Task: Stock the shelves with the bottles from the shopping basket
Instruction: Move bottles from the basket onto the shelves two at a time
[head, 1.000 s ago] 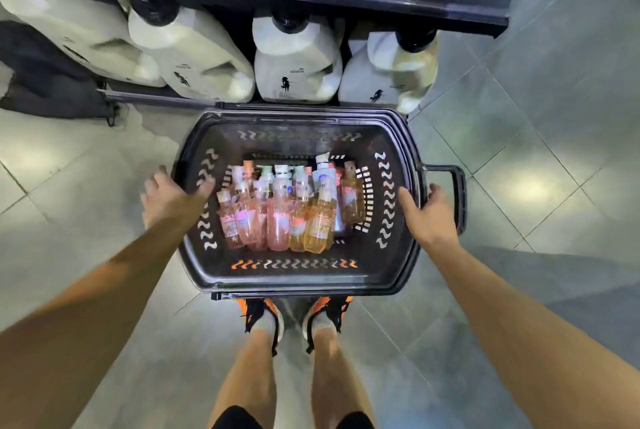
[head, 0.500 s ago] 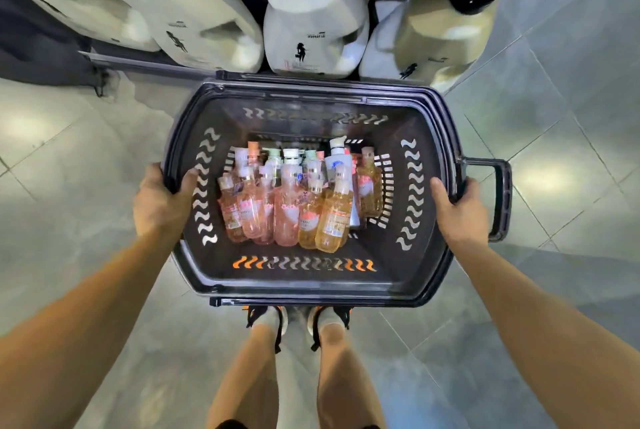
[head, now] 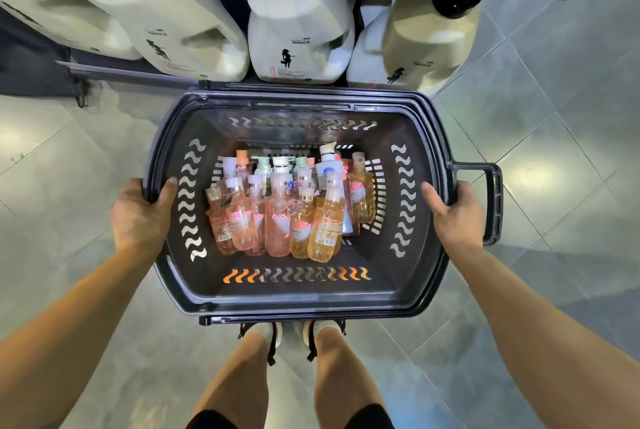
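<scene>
Single head view, steep downward look, close over basket, lowest shelf jugs at top.

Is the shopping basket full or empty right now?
Partly full: bottles cluster on the shopping basket floor, with bare floor around them.

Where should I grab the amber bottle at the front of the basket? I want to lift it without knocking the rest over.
Take the amber bottle by its neck and cap, coming straight down from above. It stands nearly upright, packed against pink bottles on its left, so its sides are hard to reach; only its top stands free. Both hands now hold the basket rim.
</scene>
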A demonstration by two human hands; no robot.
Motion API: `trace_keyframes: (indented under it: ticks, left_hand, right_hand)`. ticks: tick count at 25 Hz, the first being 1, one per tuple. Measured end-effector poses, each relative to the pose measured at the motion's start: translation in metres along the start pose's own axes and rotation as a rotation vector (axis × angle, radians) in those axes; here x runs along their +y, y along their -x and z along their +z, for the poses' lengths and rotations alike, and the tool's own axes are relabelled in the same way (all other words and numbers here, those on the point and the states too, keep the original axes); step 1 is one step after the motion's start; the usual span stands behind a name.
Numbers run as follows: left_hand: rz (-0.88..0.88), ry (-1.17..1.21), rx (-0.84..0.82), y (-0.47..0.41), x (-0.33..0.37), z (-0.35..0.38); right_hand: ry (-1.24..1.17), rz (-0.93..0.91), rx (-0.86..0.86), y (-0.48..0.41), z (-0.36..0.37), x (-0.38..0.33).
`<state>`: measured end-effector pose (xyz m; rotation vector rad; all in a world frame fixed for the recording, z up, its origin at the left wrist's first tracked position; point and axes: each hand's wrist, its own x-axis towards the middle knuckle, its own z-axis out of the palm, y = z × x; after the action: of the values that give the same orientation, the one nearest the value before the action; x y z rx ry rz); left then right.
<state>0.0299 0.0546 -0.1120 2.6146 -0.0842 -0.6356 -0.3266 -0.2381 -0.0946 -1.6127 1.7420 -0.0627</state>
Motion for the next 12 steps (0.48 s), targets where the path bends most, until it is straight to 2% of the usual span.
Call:
trace_keyframes:
  ticks: [6, 12]
  left_hand:
    - [0.045, 0.009, 0.020, 0.022, 0.007, -0.022]
    - [0.110, 0.065, 0.014, 0.080, 0.059, -0.113]
  right_hand:
    - [-0.035, -0.027, 0.043, 0.021, -0.029, 0.003]
    - [-0.063, -0.062, 0.085, 0.097, -0.133, -0.044]
